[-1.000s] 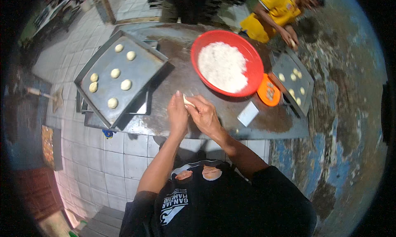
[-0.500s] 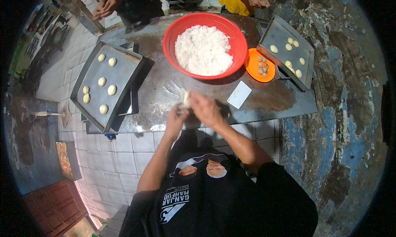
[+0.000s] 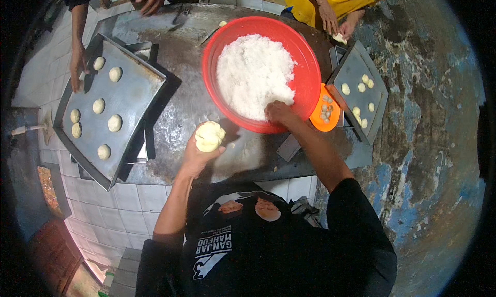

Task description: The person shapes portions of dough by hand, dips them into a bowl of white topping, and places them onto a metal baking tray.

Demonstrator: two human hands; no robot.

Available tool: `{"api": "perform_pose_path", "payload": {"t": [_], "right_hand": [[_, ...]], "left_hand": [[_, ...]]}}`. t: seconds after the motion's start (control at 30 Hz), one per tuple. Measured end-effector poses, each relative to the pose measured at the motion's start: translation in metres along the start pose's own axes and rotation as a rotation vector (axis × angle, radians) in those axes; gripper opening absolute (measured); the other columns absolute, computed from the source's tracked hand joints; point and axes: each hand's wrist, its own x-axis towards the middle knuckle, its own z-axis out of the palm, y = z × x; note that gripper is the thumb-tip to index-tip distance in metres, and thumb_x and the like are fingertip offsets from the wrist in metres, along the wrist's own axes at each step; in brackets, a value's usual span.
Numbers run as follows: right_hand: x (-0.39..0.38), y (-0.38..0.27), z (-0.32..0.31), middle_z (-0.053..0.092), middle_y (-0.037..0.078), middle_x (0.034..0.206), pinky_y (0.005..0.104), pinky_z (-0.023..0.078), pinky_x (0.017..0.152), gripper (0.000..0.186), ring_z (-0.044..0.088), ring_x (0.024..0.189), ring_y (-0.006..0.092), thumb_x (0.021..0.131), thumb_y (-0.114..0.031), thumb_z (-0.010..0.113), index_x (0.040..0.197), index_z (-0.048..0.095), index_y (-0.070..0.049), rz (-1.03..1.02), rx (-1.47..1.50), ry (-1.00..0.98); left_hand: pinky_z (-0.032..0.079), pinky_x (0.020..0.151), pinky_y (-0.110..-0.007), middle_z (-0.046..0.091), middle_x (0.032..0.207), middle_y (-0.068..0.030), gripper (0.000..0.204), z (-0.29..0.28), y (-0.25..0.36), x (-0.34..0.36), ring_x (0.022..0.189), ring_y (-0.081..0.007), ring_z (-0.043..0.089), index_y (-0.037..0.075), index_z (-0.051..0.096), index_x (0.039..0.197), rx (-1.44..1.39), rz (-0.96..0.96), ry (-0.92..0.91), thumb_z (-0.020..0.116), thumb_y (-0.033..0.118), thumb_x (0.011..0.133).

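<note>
We cradle the pale dough point(image 3: 210, 136) in our left hand point(image 3: 193, 157), its fingers half curled beneath and the thumb along one side, above the surface point(image 3: 178, 121) near its front edge. Our right hand point(image 3: 279, 112) dips into the white crumbly mass point(image 3: 253, 74) just inside the near rim of the red bowl point(image 3: 308, 64), fingers bent, though we cannot tell whether it grips anything. To work well, we should support the dough loosely and level, sparing its folded top, and gather modestly, well inside the rim.
</note>
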Motion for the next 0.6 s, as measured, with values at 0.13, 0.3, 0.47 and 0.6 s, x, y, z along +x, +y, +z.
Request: {"api": "perform_pose_path", "payload": {"t": [0.13, 0.3, 0.47, 0.6], "right_hand": [[0.004, 0.000, 0.001, 0.075, 0.010, 0.091, 0.0433, 0.053, 0.081, 0.018, 0.070, 0.089, 0.0293, 0.077, -0.029, 0.071, 0.086, 0.077, -0.014, -0.010, 0.073, -0.181], [0.005, -0.022, -0.046, 0.075, 0.010, 0.090, 0.0439, 0.053, 0.081, 0.019, 0.069, 0.085, 0.0312, 0.079, -0.030, 0.071, 0.085, 0.076, -0.012, -0.067, -0.123, -0.202], [-0.052, -0.057, -0.134, 0.073, 0.005, 0.090, 0.0307, 0.054, 0.072, 0.017, 0.067, 0.081, 0.0148, 0.087, -0.017, 0.072, 0.099, 0.075, -0.006, 0.025, 0.811, -0.155], [-0.077, -0.108, -0.143, 0.072, 0.004, 0.097, 0.0296, 0.056, 0.076, 0.022, 0.068, 0.085, 0.0156, 0.098, -0.015, 0.066, 0.110, 0.069, 0.003, -0.020, 1.074, 0.281]], "left_hand": [[0.050, 0.099, -0.029, 0.068, 0.117, -0.0026, 0.064, -0.002, 0.014, 0.019, 0.110, -0.0131, 0.064, 0.004, 0.056, 0.133, 0.155, 0.012, -0.028, 0.085, -0.001, 0.076], [0.049, 0.100, -0.029, 0.066, 0.118, -0.0020, 0.053, 0.011, 0.021, 0.029, 0.110, -0.0124, 0.062, 0.006, 0.058, 0.128, 0.359, 0.195, -0.095, 0.083, 0.001, 0.082], [0.051, 0.097, -0.034, 0.065, 0.118, -0.0120, 0.056, 0.044, 0.009, 0.034, 0.111, -0.0209, 0.064, 0.005, 0.054, 0.133, 0.627, 0.379, 0.013, 0.082, 0.008, 0.083], [0.051, 0.090, -0.040, 0.063, 0.113, -0.0177, 0.061, 0.091, -0.018, 0.049, 0.104, -0.0312, 0.065, 0.005, 0.040, 0.136, 0.747, 0.494, 0.051, 0.076, 0.009, 0.087]]}}
